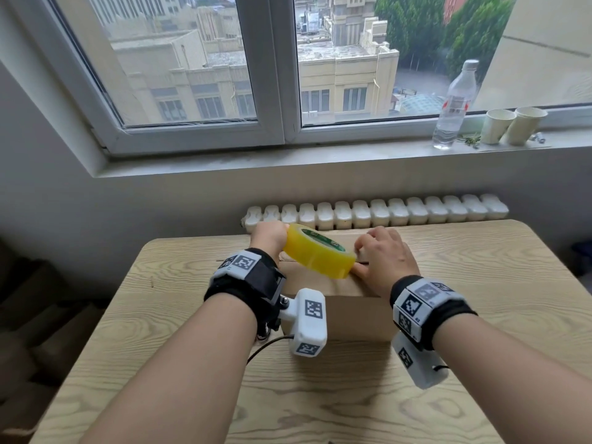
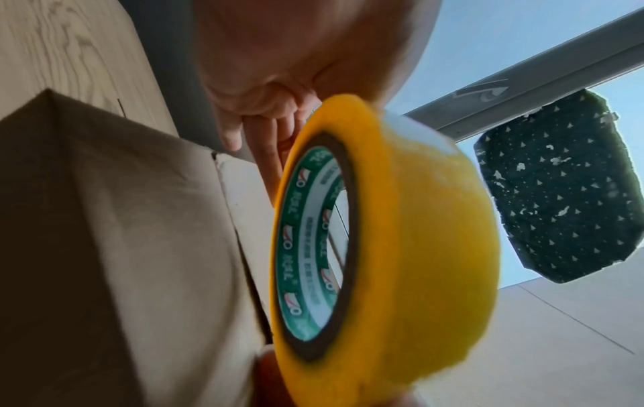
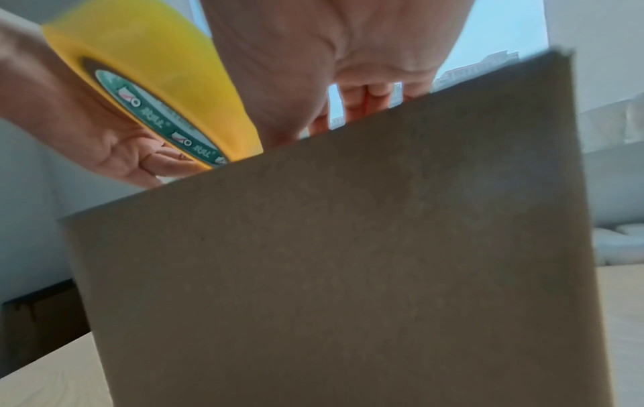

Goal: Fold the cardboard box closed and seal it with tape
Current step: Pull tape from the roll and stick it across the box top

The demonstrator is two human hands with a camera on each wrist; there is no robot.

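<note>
While the cardboard box point(image 1: 336, 312) stands on the wooden tabletop point(image 1: 320, 395) below the window point(image 1: 272, 68) with its top flaps folded down, the left hand point(image 1: 269, 237) holds a yellow tape roll point(image 1: 318, 253) tilted just above the box's top, fingers curled round its far rim. The right hand point(image 1: 384, 259) lies on the box top just beside the roll, fingers bent down onto the cardboard and thumb at the roll's near edge. A plastic bottle point(image 1: 455, 107) and two paper cups point(image 1: 512, 125) stand on the sill.

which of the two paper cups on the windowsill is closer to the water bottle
The left white paper cup, standing right beside the clear plastic water bottle; the other cup stands farther right.
</note>
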